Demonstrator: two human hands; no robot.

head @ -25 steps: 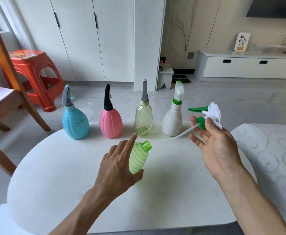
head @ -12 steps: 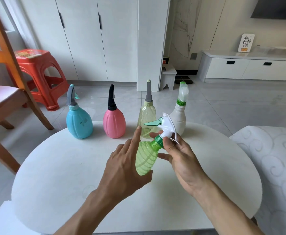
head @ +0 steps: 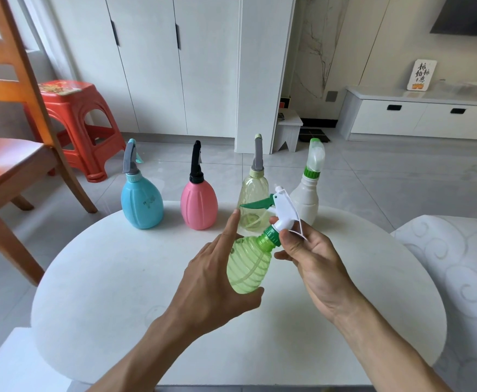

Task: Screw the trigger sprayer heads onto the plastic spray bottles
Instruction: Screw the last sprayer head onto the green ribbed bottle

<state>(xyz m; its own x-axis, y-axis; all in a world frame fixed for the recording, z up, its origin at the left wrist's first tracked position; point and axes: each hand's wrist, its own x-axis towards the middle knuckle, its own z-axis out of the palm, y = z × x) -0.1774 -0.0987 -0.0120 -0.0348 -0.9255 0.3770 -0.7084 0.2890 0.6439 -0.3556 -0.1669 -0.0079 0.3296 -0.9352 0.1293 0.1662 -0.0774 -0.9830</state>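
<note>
Since half a second ago little has shifted: my right hand (head: 313, 258) has stayed at the neck, and the sprayer (head: 281, 206) still sits on the green bottle (head: 248, 264) at centre frame, where a second ago it was held off to the right. My right fingers (head: 289, 240) pinch the green collar (head: 271, 236) under the white head, trigger pointing left. My left hand (head: 214, 281) grips the bottle's lower body, thumb under its base, index finger stretched up and free. The bottle tilts right, held above the white tabletop (head: 118, 278). Behind, across the upper middle of the frame, four capped bottles stand in a row: blue (head: 141, 202), pink (head: 199, 205), clear (head: 252, 199), white (head: 306, 199). A red stool (head: 76, 123) is at upper left.
</note>
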